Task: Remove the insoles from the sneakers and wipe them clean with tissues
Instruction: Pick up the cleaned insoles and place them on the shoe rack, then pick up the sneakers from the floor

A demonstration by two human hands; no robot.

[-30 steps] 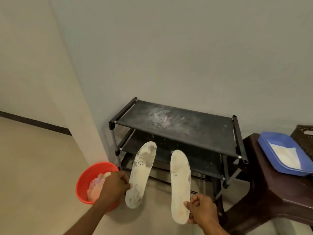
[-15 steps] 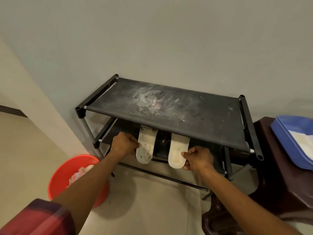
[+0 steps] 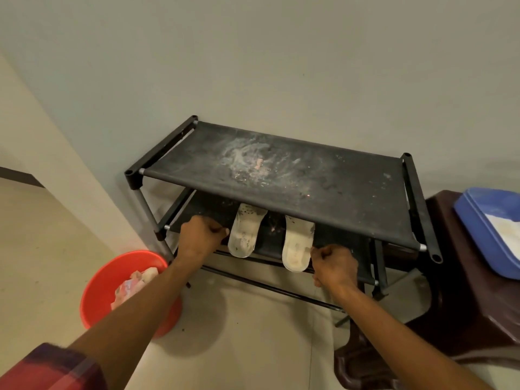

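Place: home, entry or hallway corner
Shoe rack [image 3: 281,175]: black, fabric shelves, dusty, against plain wall
Floor [image 3: 36,249]: beige tile, dark skirting at left edge
Bucket [image 3: 101,291]: red plastic, at rack's left front corner
Stool [image 3: 461,277]: brown plastic, right of rack, carries blue tray [image 3: 484,220]

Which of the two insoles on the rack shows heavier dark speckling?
The left insole, beside the left hand; the right insole looks paler and more evenly soiled.
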